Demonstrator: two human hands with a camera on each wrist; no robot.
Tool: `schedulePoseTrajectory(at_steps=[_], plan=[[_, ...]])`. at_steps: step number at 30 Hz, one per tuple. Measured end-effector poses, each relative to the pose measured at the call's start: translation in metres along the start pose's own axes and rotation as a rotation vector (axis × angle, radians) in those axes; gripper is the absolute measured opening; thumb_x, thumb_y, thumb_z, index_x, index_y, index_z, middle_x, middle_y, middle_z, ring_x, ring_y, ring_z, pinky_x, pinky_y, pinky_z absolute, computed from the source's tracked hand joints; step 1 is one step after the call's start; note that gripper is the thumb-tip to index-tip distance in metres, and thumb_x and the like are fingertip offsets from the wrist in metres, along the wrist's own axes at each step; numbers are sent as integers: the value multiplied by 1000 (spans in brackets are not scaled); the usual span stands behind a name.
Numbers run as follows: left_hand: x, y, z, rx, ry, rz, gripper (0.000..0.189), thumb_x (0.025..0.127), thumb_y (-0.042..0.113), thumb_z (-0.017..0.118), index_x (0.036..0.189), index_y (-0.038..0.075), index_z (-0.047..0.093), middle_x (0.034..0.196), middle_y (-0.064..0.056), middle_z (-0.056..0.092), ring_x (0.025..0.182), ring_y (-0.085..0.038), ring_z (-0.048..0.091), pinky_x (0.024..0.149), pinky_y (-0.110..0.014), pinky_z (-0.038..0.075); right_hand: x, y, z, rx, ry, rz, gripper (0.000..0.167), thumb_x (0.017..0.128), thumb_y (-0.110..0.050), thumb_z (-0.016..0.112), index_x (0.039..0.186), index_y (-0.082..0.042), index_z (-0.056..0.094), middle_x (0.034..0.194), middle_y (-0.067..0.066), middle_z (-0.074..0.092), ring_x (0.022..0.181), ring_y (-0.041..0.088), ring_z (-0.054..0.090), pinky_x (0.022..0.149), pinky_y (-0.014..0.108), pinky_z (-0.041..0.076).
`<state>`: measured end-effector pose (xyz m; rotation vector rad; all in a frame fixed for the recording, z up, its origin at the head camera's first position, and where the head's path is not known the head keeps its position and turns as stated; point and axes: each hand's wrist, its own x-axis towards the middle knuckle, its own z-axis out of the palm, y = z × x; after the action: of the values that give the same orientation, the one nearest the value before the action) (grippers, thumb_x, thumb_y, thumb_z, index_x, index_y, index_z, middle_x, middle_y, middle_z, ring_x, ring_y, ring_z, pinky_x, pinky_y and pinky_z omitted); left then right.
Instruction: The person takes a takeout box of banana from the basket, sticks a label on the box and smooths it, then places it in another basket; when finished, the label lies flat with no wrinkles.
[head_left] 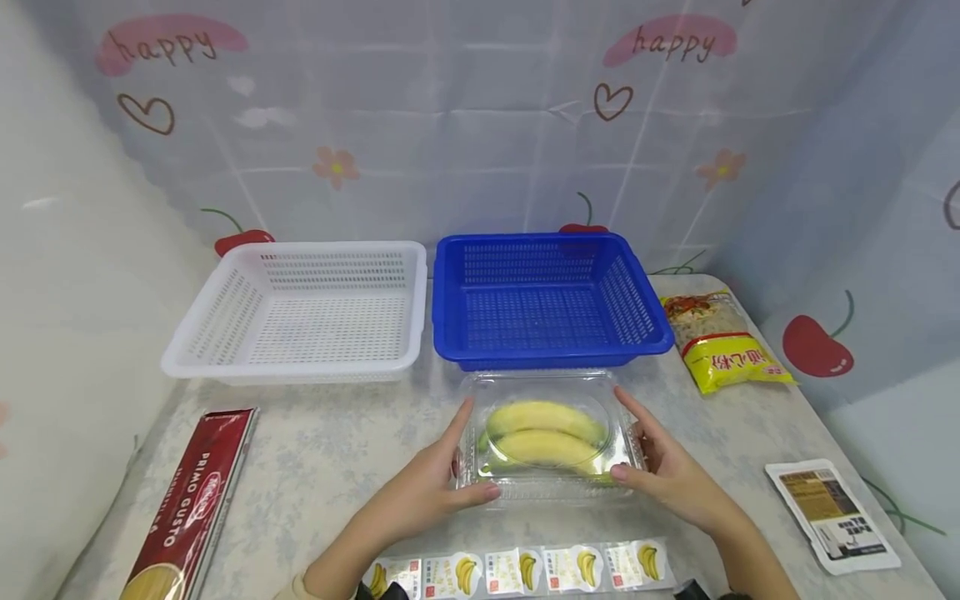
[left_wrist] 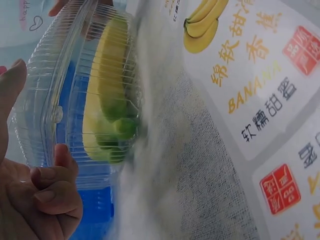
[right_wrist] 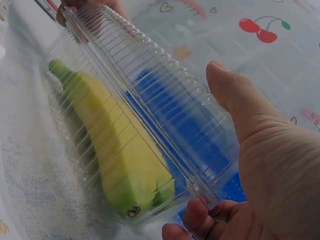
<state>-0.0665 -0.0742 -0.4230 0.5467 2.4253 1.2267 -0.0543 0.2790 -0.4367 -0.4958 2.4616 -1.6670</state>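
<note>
A clear plastic clamshell box [head_left: 555, 490], lid down, sits in the middle of the table in front of the blue basket. Two yellow bananas [head_left: 543, 447] with green ends lie inside it. My left hand [head_left: 435, 483] holds the box's left side, thumb on the near edge and index finger pointing forward. On the opposite side my right hand [head_left: 667, 471] grips the box, its thumb over the lid. Curled fingertips [right_wrist: 197, 215] show at the rim in the right wrist view. The left wrist view shows the left hand's bent fingers [left_wrist: 55, 195] right at the box's rim.
Behind stand a white basket [head_left: 375, 367] and a blue basket [head_left: 525, 357]. A strip of banana labels [head_left: 513, 575] lies along the near edge. To the left is a red pasta pack [head_left: 191, 492]; to the right are a yellow food bag [head_left: 727, 350] and a white pouch [head_left: 832, 517].
</note>
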Motion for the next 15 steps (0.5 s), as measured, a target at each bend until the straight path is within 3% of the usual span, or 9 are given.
schedulePoseTrajectory(at_steps=[5,15], plan=[[6,1,4,9,11,-1,110,83,57,72,157,42,-8,83,-3,54,74,-12,48,64,-27,46,1,6,-3,-1,15,12,92,89,1,69,161,-22,16,91,10,40,69,10,42,53,28,43],[16,4,11,-34,12,3,110,86,52,72,159,34,-7,83,-4,54,74,-12,47,67,-28,47,0,15,-10,10,34,23,82,95,1,61,160,-19,16,92,9,38,75,13,40,56,30,40]])
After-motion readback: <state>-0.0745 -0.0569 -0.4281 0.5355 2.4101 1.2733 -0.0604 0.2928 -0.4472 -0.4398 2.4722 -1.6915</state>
